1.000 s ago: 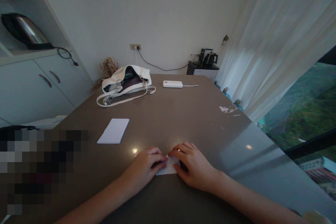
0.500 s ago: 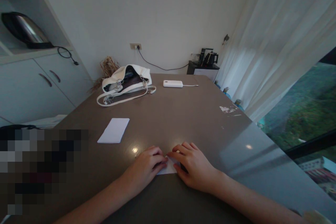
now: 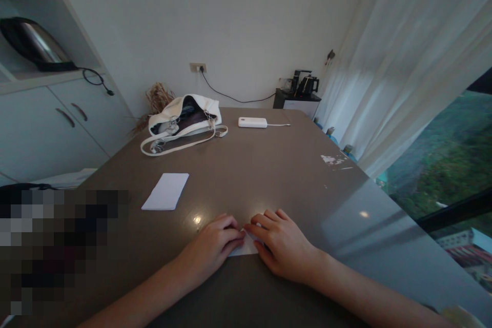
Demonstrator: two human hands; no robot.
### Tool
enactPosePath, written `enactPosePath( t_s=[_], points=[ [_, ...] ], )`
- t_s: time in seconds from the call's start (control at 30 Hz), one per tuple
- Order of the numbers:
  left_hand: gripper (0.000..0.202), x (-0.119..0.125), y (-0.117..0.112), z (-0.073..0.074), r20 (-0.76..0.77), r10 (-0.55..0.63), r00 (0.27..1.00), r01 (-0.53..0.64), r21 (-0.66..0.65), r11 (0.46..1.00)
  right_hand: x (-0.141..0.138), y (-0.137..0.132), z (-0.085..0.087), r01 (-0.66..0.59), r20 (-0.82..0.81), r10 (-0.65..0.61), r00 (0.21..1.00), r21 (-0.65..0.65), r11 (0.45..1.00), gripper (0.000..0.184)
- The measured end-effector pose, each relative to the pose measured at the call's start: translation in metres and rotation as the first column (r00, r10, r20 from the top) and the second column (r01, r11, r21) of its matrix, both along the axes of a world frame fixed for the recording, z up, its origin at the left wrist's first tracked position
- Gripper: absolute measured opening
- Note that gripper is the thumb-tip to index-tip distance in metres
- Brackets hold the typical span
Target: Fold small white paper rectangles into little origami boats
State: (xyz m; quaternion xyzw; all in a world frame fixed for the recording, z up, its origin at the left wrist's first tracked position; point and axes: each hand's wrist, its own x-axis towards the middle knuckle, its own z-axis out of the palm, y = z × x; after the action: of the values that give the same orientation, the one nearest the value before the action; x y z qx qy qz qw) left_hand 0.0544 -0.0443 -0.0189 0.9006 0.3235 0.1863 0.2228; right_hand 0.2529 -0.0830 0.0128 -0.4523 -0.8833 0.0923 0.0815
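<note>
A small piece of white paper (image 3: 246,247) lies on the brown table (image 3: 265,174) near its front, partly covered by both hands. My left hand (image 3: 217,241) rests on the paper's left side, thumb and fingers closed together on it. From the right, my right hand (image 3: 282,243) presses on the paper with bent fingers and thumb, the index fingertip close to my left fingertips. The paper seems folded, its upper edges slanting, but most of it is hidden under the fingers. Further left lies a stack of white paper (image 3: 166,192), apart from both hands.
Toward the back stand a white handbag (image 3: 184,118) with its strap on the table and a white power bank (image 3: 252,122) with a short cable. A black coffee maker (image 3: 303,84) sits beyond the table. White curtains (image 3: 369,61) hang on the right.
My right fingers have shifted slightly on the paper, the thumb and index coming a little closer together. My left hand stays in place.
</note>
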Motion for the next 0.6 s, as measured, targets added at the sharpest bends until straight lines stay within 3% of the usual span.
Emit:
enactPosePath(
  t_s=[0.2,0.43,0.6],
  points=[
    [0.017,-0.002,0.0,0.0,-0.002,-0.012,1.0,0.012,0.014,1.0,0.0,-0.002,0.0,-0.003,0.012,0.003,1.0,0.005,1.0,0.024],
    [0.029,-0.005,0.005,0.01,-0.075,-0.079,0.994,0.075,-0.052,0.996,-0.001,-0.002,0.0,-0.021,0.044,0.021,0.999,0.008,1.0,0.031],
    [0.024,-0.006,0.015,0.012,-0.066,-0.117,0.991,0.113,-0.06,0.992,-0.001,-0.002,0.003,-0.025,0.049,0.025,0.998,-0.007,1.0,0.03]
  ],
)
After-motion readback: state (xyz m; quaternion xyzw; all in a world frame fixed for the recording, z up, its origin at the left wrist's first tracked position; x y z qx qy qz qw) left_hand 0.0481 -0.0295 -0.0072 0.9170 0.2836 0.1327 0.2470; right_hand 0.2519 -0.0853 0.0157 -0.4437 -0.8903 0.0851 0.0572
